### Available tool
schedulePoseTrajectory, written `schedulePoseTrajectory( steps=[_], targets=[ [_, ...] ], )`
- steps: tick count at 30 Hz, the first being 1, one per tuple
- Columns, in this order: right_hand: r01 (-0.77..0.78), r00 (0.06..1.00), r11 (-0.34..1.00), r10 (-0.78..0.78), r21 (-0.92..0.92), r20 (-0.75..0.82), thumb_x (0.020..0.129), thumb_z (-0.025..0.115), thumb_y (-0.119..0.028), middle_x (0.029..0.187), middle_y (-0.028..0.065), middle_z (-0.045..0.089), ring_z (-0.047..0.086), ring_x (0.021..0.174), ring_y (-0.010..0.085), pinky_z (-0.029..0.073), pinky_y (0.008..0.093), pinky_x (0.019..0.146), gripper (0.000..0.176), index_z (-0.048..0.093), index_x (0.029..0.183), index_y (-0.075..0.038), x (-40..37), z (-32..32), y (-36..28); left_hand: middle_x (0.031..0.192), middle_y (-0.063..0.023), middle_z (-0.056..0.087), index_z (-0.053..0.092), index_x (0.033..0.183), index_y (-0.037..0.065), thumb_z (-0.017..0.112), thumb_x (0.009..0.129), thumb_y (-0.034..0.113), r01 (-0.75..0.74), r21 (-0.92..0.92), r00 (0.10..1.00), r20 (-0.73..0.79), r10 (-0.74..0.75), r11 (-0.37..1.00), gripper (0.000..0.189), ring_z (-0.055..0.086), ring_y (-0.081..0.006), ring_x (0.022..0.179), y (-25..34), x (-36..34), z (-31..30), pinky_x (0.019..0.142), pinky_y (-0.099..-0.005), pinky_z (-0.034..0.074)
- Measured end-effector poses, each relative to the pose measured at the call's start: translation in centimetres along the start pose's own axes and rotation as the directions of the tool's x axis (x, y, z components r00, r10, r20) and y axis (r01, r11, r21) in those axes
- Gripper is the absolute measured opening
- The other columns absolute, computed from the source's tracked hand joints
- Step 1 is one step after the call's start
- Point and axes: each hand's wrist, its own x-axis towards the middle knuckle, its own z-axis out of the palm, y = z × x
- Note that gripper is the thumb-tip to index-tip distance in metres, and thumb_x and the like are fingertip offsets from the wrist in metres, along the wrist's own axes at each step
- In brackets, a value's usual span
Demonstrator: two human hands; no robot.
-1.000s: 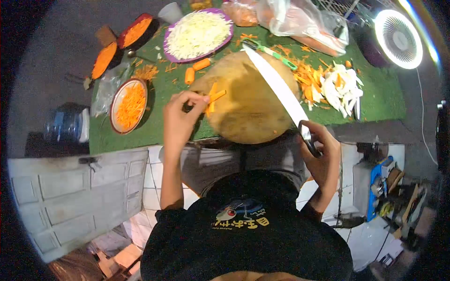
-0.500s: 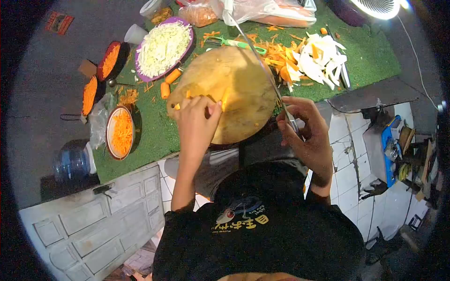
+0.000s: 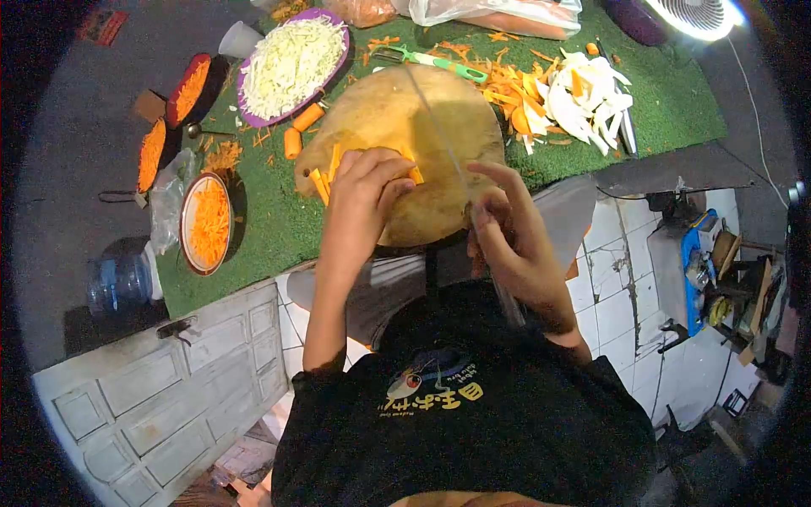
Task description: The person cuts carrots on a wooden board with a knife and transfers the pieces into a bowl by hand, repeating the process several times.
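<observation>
My left hand [image 3: 367, 190] is curled over orange carrot pieces [image 3: 321, 184] on a round wooden cutting board [image 3: 439, 110], its fingertips bent against them. Some sticks poke out beside the fingers. My right hand [image 3: 519, 232] grips a long knife [image 3: 435, 118], its thin blade slanting over the right half of the board and slightly blurred. The blade is apart from the fingers of my left hand. Part of the carrot is hidden beneath my left hand. Two carrot chunks [image 3: 302, 127] lie at the board's left edge.
A purple plate [image 3: 245, 93] bears shredded cabbage. A bowl of shredded carrot [image 3: 209, 228] sits at the left. Beyond the board lie a green-handled peeler [image 3: 439, 64], carrot peelings [image 3: 515, 97], white vegetable pieces [image 3: 583, 97] and a plastic bag [image 3: 507, 17]. A lit fan-like device [image 3: 693, 15] is top right.
My right hand has moved left with the knife, bringing the blade closer to my left hand. My left hand has shifted slightly right and now covers the carrot pieces more.
</observation>
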Motion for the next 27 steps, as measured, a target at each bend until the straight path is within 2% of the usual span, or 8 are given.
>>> schedulePoseTrajectory(
  steps=[4, 6, 7, 9, 15, 18, 25, 27],
  targets=[
    [0.022, 1.000, 0.988, -0.025, -0.150, -0.014, 0.096, 0.055, -0.002, 0.078, 0.0103, 0.061, 0.063, 0.065, 0.0268, 0.052, 0.0410, 0.064, 0.052, 0.040, 0.145, -0.007, 0.4, 0.2, 0.7, 0.107, -0.0079, 0.071, 0.075, 0.099, 0.004, 0.078, 0.076, 0.002, -0.050, -0.009, 0.995, -0.086, 0.049, 0.999, 0.023, 0.061, -0.0309, 0.100, 0.0, 0.1, 0.4, 0.089, -0.0398, 0.051],
    [0.149, 0.988, 0.924, -0.150, -0.353, 0.025, 0.096, 0.052, -0.001, 0.082, 0.0218, 0.066, 0.067, 0.073, 0.0434, 0.051, 0.0487, 0.066, 0.050, 0.039, 0.145, -0.008, 0.6, 0.3, 1.0, 0.107, -0.0077, 0.071, 0.075, 0.097, 0.004, 0.077, 0.077, 0.001, -0.052, -0.001, 0.995, -0.083, 0.052, 0.999, 0.021, 0.061, -0.0309, 0.100, -0.2, 0.1, 0.5, 0.089, -0.0398, 0.051],
    [0.145, 0.989, 0.924, -0.146, -0.355, 0.024, 0.096, 0.052, -0.001, 0.082, 0.0218, 0.066, 0.067, 0.073, 0.0434, 0.051, 0.0487, 0.066, 0.050, 0.039, 0.145, -0.008, 0.5, 0.5, 0.6, 0.106, -0.0076, 0.071, 0.075, 0.096, 0.004, 0.077, 0.078, 0.000, -0.055, 0.011, 0.995, -0.078, 0.056, 0.998, 0.018, 0.061, -0.0308, 0.100, -0.3, 0.1, 0.6, 0.090, -0.0399, 0.051],
    [0.055, 0.998, 0.847, -0.053, -0.529, 0.020, 0.097, 0.052, -0.001, 0.092, 0.0311, 0.066, 0.064, 0.087, 0.0539, 0.052, 0.0551, 0.072, 0.051, 0.037, 0.145, -0.008, 0.2, 1.0, -0.6, 0.107, -0.0076, 0.071, 0.075, 0.094, 0.003, 0.076, 0.079, 0.000, -0.038, 0.006, 0.996, -0.086, 0.038, 0.999, 0.016, 0.061, -0.0309, 0.100, -0.4, 0.0, 0.9, 0.089, -0.0395, 0.051],
    [0.247, 0.968, 0.769, -0.223, -0.589, 0.114, 0.099, 0.053, -0.005, 0.097, 0.0336, 0.066, 0.064, 0.091, 0.0545, 0.050, 0.0615, 0.076, 0.050, 0.036, 0.147, -0.007, 0.9, 1.3, 0.6, 0.102, -0.0091, 0.070, 0.072, 0.089, 0.002, 0.076, 0.080, 0.004, 0.060, -0.032, 0.989, -0.135, -0.064, 0.998, 0.010, 0.060, -0.0312, 0.097, 0.3, -0.2, 1.6, 0.086, -0.0391, 0.050],
    [0.228, 0.972, 0.773, -0.217, -0.592, 0.091, 0.100, 0.050, -0.002, 0.087, 0.0304, 0.064, 0.063, 0.086, 0.0534, 0.048, 0.0546, 0.072, 0.045, 0.040, 0.144, -0.003, 0.7, 1.8, 0.5, 0.097, -0.0101, 0.068, 0.070, 0.086, 0.001, 0.077, 0.080, 0.007, 0.097, -0.026, 0.982, -0.157, -0.100, 0.995, 0.011, 0.059, -0.0318, 0.094, 0.6, -0.2, 2.0, 0.085, -0.0400, 0.049],
    [0.249, 0.967, 0.772, -0.234, -0.585, 0.103, 0.100, 0.050, -0.001, 0.088, 0.0315, 0.064, 0.063, 0.085, 0.0539, 0.048, 0.0552, 0.072, 0.045, 0.041, 0.144, -0.004, 0.5, 2.6, 0.8, 0.093, -0.0106, 0.065, 0.067, 0.083, 0.001, 0.077, 0.079, 0.007, 0.164, -0.045, 0.973, -0.158, -0.169, 0.985, 0.012, 0.058, -0.0326, 0.093, 1.1, -0.4, 2.2, 0.084, -0.0407, 0.048],
    [0.254, 0.967, 0.737, -0.219, -0.626, 0.134, 0.099, 0.052, -0.004, 0.110, 0.0324, 0.064, 0.065, 0.095, 0.0520, 0.054, 0.0584, 0.078, 0.048, 0.040, 0.145, -0.002, 0.4, 2.5, 0.7, 0.092, -0.0107, 0.064, 0.066, 0.083, 0.001, 0.077, 0.078, 0.007, 0.143, -0.028, 0.974, -0.176, -0.146, 0.989, 0.013, 0.058, -0.0327, 0.093, 1.0, -0.4, 2.4, 0.084, -0.0411, 0.048]
  ],
)
